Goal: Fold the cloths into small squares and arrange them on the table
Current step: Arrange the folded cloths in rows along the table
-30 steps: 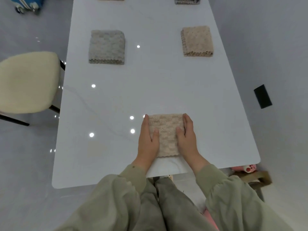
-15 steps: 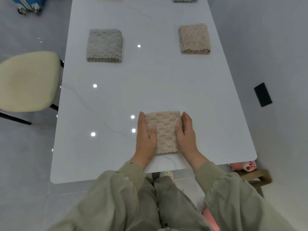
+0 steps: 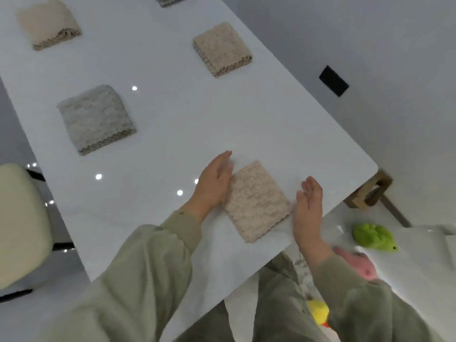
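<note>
**Five folded cloths on the white table, two flat hands flanking the nearest**

A person in olive sleeves is standing at the near end of the white table, and five folded square cloths are lying on it: three beige and two grey. The nearest beige cloth is sitting close to the table's near edge, between the hands. The left hand is lying flat with its fingers straight, touching the cloth's left side. The right hand is standing on edge, fingers straight and holding nothing, just beside the cloth's right corner; whether it is touching is hard to tell. Farther up, a grey cloth is resting on the left and a second beige cloth on the right, well apart. Beyond them a third beige cloth is lying at the far left, and a second grey cloth is showing only partly at the top edge. One cream chair is standing to the left, and one green toy is lying on the floor to the right.
</note>
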A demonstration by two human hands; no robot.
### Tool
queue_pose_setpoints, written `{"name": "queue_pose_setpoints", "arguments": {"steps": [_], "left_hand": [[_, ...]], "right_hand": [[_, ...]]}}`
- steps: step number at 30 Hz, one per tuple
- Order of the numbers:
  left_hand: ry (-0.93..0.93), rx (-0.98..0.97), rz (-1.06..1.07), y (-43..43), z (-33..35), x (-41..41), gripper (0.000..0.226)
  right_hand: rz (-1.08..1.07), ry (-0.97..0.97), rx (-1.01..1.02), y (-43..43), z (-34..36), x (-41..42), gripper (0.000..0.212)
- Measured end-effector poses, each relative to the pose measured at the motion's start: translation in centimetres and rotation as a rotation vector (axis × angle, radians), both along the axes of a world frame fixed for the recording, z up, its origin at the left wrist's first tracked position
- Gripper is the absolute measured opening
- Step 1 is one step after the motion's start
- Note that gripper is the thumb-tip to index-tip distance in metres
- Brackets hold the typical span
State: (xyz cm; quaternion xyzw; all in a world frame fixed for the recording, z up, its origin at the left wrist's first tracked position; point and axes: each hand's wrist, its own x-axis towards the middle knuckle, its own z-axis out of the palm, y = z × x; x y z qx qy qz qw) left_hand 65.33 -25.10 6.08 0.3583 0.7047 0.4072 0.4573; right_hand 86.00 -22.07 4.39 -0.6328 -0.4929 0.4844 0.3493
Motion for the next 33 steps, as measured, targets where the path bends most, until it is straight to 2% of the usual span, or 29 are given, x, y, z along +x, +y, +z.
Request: {"name": "queue_pose_setpoints", "arguments": {"steps": [5,9,14,21,26,30,33], "left_hand": [[-0.120,-0.002,-0.219,2.5,-0.3,-0.8,0.039],[-0.174,-0.019,-0.377,2.7,-0.8,-0.9,0.042],[-0.155,-0.012,-0.455,3.4,-0.8,-1.2,0.044],[-0.056,0.028,-0.552,3.7,-1.0,-0.7,0.047],[0.124,0.082,-0.578,3.0,-0.2,-0.9,0.050],[0.313,0.163,-0.589,0.5,1.6,-2.4,0.051],[0.635,0.235,-0.657,-2.2,3.0,-4.4,0.053]], "right_hand": [[-0.298,0.080,0.019,-5.6,-0.3,-4.9,0.049],[-0.463,0.069,0.055,-6.2,-0.5,-8.2,0.062],[-0.544,0.076,0.125,-5.6,-0.7,-9.2,0.057],[-0.567,0.090,0.083,-5.0,-0.7,-9.1,0.055],[-0.476,0.034,0.051,-5.3,0.9,-8.2,0.055],[-0.297,-0.363,0.114,-6.7,2.3,-8.3,0.058],[-0.146,-0.515,0.153,-8.2,3.2,-9.5,0.060]]}}
